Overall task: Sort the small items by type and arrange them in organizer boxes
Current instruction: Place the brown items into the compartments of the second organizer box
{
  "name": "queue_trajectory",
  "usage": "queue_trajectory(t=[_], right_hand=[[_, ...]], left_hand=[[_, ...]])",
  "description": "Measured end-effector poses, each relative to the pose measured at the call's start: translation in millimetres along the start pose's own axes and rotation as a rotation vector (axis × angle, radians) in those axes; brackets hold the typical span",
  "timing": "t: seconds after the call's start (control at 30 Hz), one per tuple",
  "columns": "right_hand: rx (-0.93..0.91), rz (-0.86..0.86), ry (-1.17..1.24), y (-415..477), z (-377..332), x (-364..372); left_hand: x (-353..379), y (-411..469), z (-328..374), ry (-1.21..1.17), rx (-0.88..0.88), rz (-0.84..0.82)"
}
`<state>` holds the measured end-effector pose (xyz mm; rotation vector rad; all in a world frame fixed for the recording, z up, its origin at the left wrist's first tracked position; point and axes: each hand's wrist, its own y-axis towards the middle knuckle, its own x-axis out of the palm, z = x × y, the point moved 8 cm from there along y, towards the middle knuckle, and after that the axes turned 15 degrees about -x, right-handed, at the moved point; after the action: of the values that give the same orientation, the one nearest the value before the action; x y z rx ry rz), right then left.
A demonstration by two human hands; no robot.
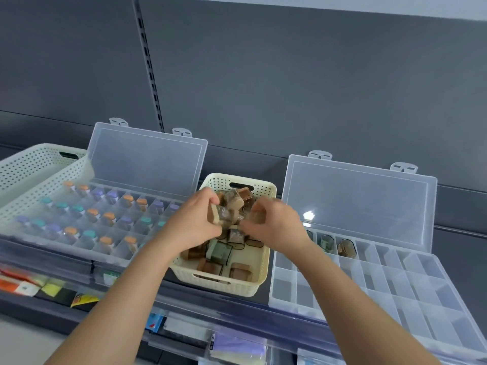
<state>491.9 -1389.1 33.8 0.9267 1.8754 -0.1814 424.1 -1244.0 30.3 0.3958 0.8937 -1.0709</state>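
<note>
Left hand (pixel 196 222): your grip is clenched on a small clear jar (pixel 222 216) with a tan cap, held tilted above the cream basket (pixel 259 281).
Right hand (pixel 274 222): fingers curled just beside that jar; blurred, so you cannot tell whether this grip holds anything.
Cream basket: mid-shelf, between the two organizers; it carries a loose heap of small jars (pixel 224 252) with brown, tan and green tones.
Left organizer box (pixel 79 219): lid propped up on the far side; most cells carry small vials with orange, teal and purple caps (pixel 92 212).
Right organizer box (pixel 369 272): lid up as well; three jars (pixel 346 248) sit in its far-left cells, the other visible cells bare.
White perforated tray (pixel 34 164): far left, partly behind the left organizer.
Shelf back panel (pixel 290 88): dark grey, with a slotted upright rail (pixel 149 64) left of centre.
Near edge: packets in orange, yellow and purple (pixel 52 287) lie behind a clear front strip below the shelf.
In the way: your hands and forearms cover the basket's middle and the right organizer's left edge.
Hard to read: jar contents and packet print are too blurred; the right organizer is cut off at the frame's right and near edges.
</note>
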Motion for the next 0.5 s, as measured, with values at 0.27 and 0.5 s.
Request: queue_trajectory(t=[0.27,0.5], right_hand=[[0.263,0.26,0.866,-22.9,29.4,-16.1],[0.174,0.215,0.778,-46.6,47.7,-50.4]], left_hand=[[27.1,5.1,29.2,-0.525,0.051,-0.162],[60.7,-4.1,73.1,-0.441,0.13,-0.182]])
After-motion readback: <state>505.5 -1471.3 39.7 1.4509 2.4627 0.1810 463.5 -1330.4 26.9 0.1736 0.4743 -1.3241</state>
